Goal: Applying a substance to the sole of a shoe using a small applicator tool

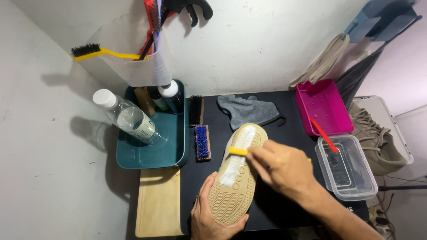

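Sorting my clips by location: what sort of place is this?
Probably a small shoe-cleaning station: a shoe held sole-up on a black mat, brushes beside it, and a teal tray holding bottles.

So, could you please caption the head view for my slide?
Left hand steadies an upturned shoe while right hand scrubs its foamy sole with a yellow brush.
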